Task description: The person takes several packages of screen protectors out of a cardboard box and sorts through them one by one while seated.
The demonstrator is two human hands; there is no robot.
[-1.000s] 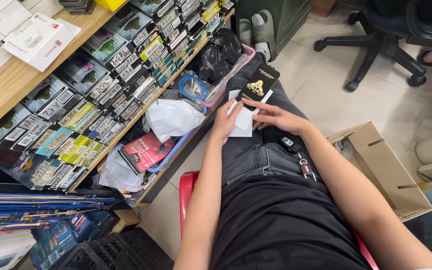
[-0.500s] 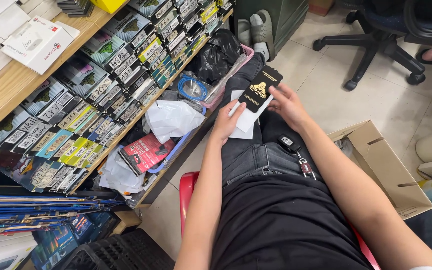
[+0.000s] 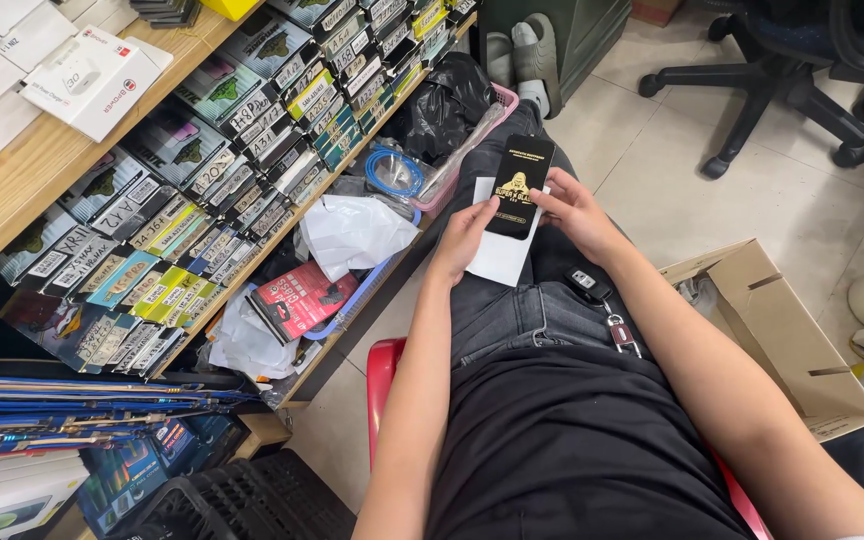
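Holding: a slim black package [image 3: 518, 186] with a gold emblem, over my lap, with a white sleeve [image 3: 501, 256] behind it.
Left hand [image 3: 463, 238]: closed in a light pinch on the left edge of the white sleeve, thumb on top near the black package's lower corner.
Right hand [image 3: 574, 210]: fingers curled narrow around the right edge of the black package, gripping it upright and tilted a little away from me.
Where it sits: both pieces are above my thighs, just right of the pink basket [image 3: 446, 188] and well apart from the cardboard box [image 3: 784, 340] on the floor to my right.
How far along: the black package stands mostly clear of the white sleeve, overlapping only its upper part (whether it is going in or coming out I cannot tell from this view). I judge the two are not yet fully parted or fully joined.
Left to do: by my reading, finish the slide and put the pieces somewhere.
Left side: shelves [image 3: 12, 190] of flat packaged goods in rows, a red packet [image 3: 297, 298] and crumpled white wrapping [image 3: 350, 232] on the lower ledge, a blue cable coil [image 3: 393, 172] beside the black bag [image 3: 449, 95].
Near me: a key fob [image 3: 592, 289] clipped at my jeans pocket, and the red stool [image 3: 384, 372] under me.
Far right: an office chair [image 3: 782, 70] on the tiled floor.
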